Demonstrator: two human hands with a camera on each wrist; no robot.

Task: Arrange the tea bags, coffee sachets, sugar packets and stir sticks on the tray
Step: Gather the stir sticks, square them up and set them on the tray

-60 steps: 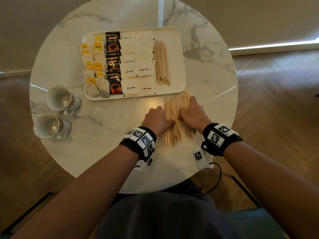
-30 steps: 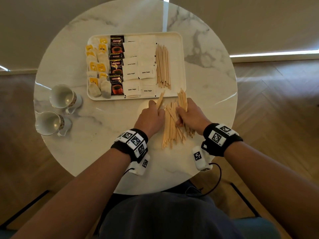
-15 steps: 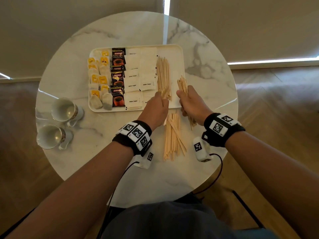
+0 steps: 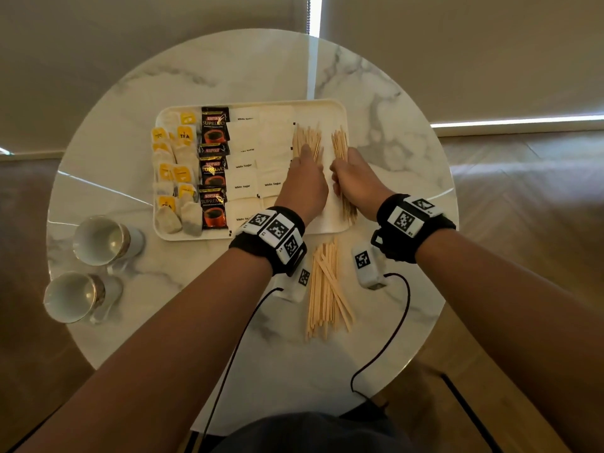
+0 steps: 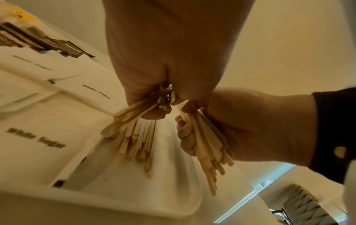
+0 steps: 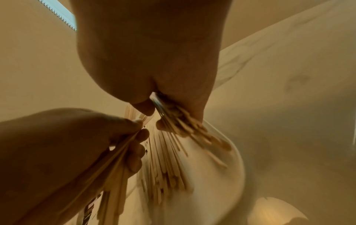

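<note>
While your left hand (image 4: pixel 302 184) and right hand (image 4: pixel 354 183) each clench a bundle of stir sticks (image 4: pixel 340 148) over the tray (image 4: pixel 330 220), likely to lay them parallel, a loose pile (image 4: pixel 325 289) waits on the table (image 4: pixel 170 289).

Round white marble counter (image 4: pixel 376 93) w/ grey veins. Two white cups (image 4: pixel 101 240) (image 4: pixel 73 297) w/ gold rims lie on their sides at the counter's left edge, one just beside the other, mouths facing the camera. Wood herringbone floor (image 4: pixel 529 197) right of the counter. Beige blinds (image 4: pixel 457 53) behind, w/ bright light strips at the gaps.
</note>
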